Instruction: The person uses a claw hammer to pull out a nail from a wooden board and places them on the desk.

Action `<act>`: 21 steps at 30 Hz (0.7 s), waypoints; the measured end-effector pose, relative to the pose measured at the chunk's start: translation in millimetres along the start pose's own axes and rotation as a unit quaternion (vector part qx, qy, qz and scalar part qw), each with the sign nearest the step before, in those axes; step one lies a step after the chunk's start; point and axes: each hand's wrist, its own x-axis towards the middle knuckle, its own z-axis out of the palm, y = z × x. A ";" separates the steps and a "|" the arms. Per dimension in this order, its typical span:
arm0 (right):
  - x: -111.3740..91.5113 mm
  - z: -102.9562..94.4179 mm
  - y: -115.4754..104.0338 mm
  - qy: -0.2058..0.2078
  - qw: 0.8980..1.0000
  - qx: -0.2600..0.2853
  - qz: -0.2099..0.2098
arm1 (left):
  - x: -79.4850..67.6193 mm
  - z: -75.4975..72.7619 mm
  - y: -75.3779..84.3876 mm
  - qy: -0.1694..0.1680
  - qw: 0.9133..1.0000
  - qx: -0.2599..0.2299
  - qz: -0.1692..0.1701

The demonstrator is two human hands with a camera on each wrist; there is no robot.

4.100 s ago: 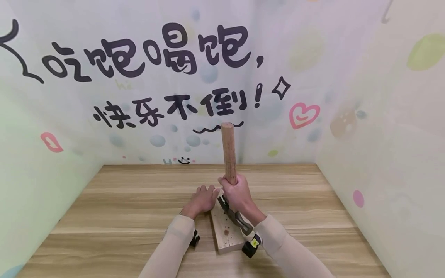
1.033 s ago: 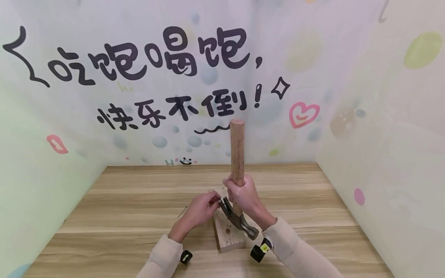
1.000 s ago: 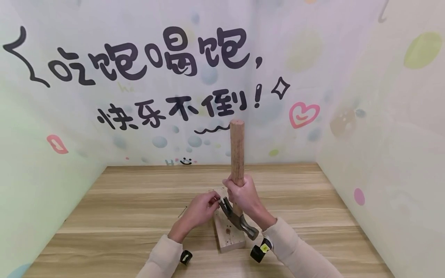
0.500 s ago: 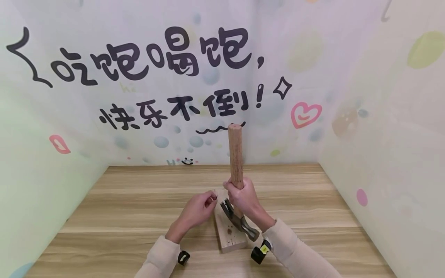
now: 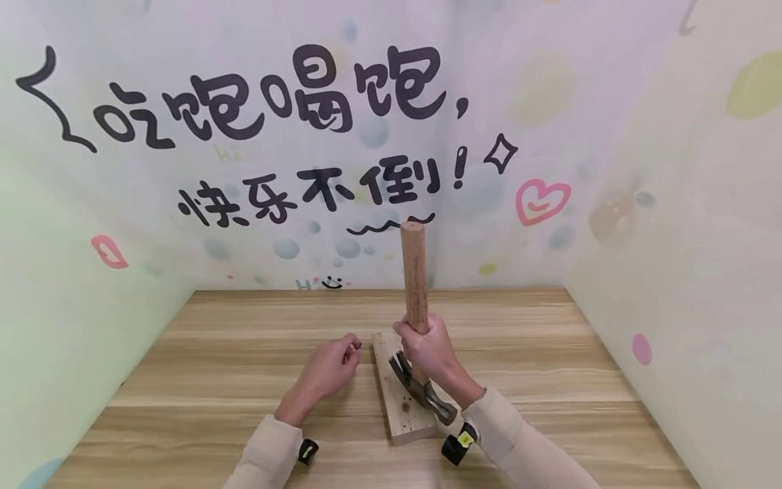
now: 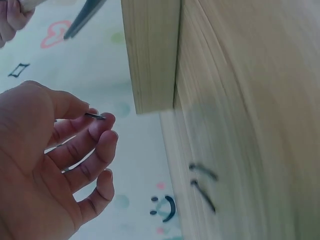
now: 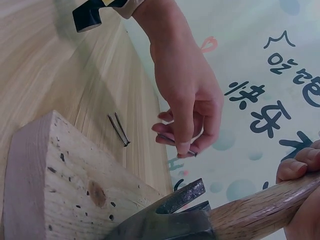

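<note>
My right hand [image 5: 430,346] grips the wooden handle [image 5: 414,278] of a claw hammer, which stands nearly upright. Its dark metal head [image 5: 421,390] lies over a thick pale wooden board [image 5: 400,426] marked with small holes and a knot. To the left of the board, my left hand [image 5: 326,370] is raised and pinches a thin nail [image 7: 165,138] between thumb and fingertips. In the left wrist view that nail [image 6: 96,116] shows at the fingertips. Below this hand, two loose nails [image 7: 118,131] lie side by side on the table; the head view does not show them.
The board rests on a wood-grain table [image 5: 244,353]. Pale printed walls [image 5: 269,265] with dark lettering close in the back and both sides. Dark wrist cameras [image 5: 455,448] are strapped below both sleeves.
My left hand, first flat at the board's left edge, pinched close by the hammer claw, then drew away left with the nail. The right hand keeps holding the hammer, shifted only slightly.
</note>
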 end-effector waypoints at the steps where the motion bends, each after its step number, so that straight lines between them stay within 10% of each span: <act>1: -0.1 -0.5 0.2 0.000 1.000 0.000 0.000 | -0.5 -1.6 -2.5 0.001 1.000 0.008 -0.005; 21: 0.3 2.8 2.6 -0.007 1.000 -0.021 -0.015 | -16.6 -22.3 -52.7 -0.010 0.991 0.116 -0.069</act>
